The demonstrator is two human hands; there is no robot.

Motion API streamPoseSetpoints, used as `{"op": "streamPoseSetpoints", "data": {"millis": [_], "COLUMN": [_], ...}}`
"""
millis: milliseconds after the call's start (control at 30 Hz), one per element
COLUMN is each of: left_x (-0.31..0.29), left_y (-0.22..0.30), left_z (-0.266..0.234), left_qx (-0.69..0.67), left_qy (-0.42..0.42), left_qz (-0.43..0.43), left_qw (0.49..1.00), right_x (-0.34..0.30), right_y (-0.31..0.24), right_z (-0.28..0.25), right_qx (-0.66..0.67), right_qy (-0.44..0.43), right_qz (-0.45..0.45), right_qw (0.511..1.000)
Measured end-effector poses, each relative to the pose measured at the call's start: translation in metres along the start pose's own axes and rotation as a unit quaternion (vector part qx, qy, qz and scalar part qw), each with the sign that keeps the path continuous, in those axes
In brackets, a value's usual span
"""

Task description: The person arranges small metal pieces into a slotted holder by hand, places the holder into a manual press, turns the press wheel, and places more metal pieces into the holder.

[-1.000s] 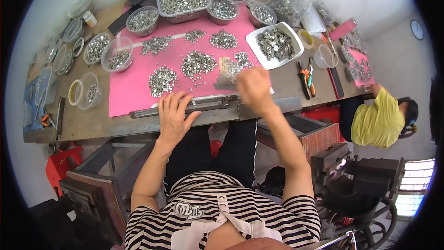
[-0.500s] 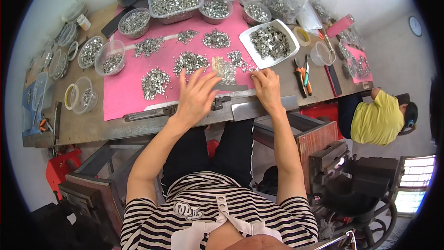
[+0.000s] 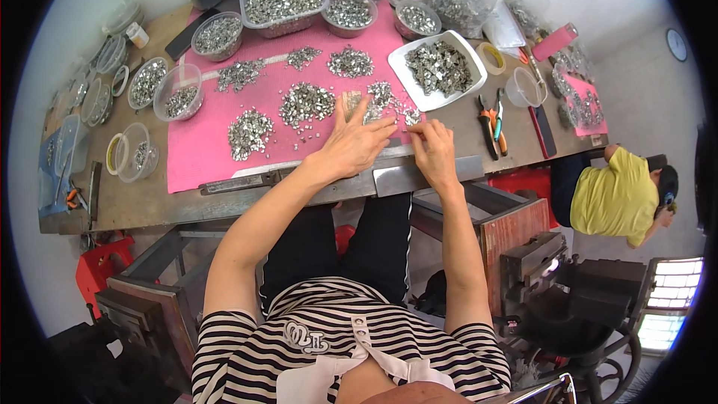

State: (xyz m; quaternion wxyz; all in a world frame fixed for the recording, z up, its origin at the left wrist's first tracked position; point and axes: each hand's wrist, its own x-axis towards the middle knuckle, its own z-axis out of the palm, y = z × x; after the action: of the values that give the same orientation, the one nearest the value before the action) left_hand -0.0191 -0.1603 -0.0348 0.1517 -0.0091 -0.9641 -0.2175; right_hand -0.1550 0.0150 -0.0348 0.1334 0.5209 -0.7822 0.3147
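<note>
My left hand (image 3: 353,144) lies with fingers spread over small silvery metal pieces on the pink mat (image 3: 202,164), beside a small tan patch under the fingertips. Just to its right, my right hand (image 3: 434,151) has its thumb and fingers pinched together at the mat's edge; whatever they hold is too small to make out. Beyond the hands sits a small heap of metal pieces (image 3: 380,96). Larger heaps, a metal pile (image 3: 307,103) and another metal pile (image 3: 250,135), lie left of my left hand. A white tray (image 3: 396,67) full of metal pieces stands beyond my right hand.
A metal bar (image 3: 239,182) and a flat steel plate (image 3: 396,181) run along the table's front edge. Pliers (image 3: 488,133) lie right of the tray. Plastic tubs of pieces, such as a large tub (image 3: 284,28), line the back. A person in yellow (image 3: 613,198) sits at right.
My left hand has moved right and down onto the pieces, closer to my right hand. The right hand stays pinched in nearly the same place. The seated person has shifted an arm.
</note>
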Motion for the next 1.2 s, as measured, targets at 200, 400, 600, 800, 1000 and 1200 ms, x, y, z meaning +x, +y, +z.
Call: {"op": "streamPoseSetpoints", "data": {"millis": [200, 400, 600, 800, 1000, 1200], "left_x": [0.006, 0.023, 0.033, 0.035, 0.040, 0.034], "left_y": [-0.008, -0.008, -0.001, 0.009, 0.006, -0.005], "left_z": [-0.002, 0.009, 0.020, 0.023, 0.024, 0.024], "left_qx": [-0.087, -0.015, 0.031, 0.098, 0.053, 0.062], "left_qy": [0.136, 0.174, 0.162, 0.162, 0.138, 0.143], "left_qz": [-0.034, -0.037, -0.047, -0.036, -0.029, -0.016], "left_qw": [0.986, 0.984, 0.985, 0.981, 0.989, 0.988], "right_x": [-0.002, 0.003, -0.003, -0.006, -0.001, -0.004], "right_y": [-0.005, -0.010, -0.004, -0.004, -0.006, -0.016], "right_z": [0.007, 0.018, 0.006, -0.002, 0.004, 0.014], "right_qx": [0.016, -0.052, 0.011, 0.073, 0.088, -0.057], "right_qy": [0.023, 0.030, 0.007, 0.004, 0.003, 0.027], "right_qz": [0.062, 0.067, 0.067, 0.116, 0.155, 0.095], "right_qw": [0.998, 0.996, 0.998, 0.991, 0.984, 0.994]}}
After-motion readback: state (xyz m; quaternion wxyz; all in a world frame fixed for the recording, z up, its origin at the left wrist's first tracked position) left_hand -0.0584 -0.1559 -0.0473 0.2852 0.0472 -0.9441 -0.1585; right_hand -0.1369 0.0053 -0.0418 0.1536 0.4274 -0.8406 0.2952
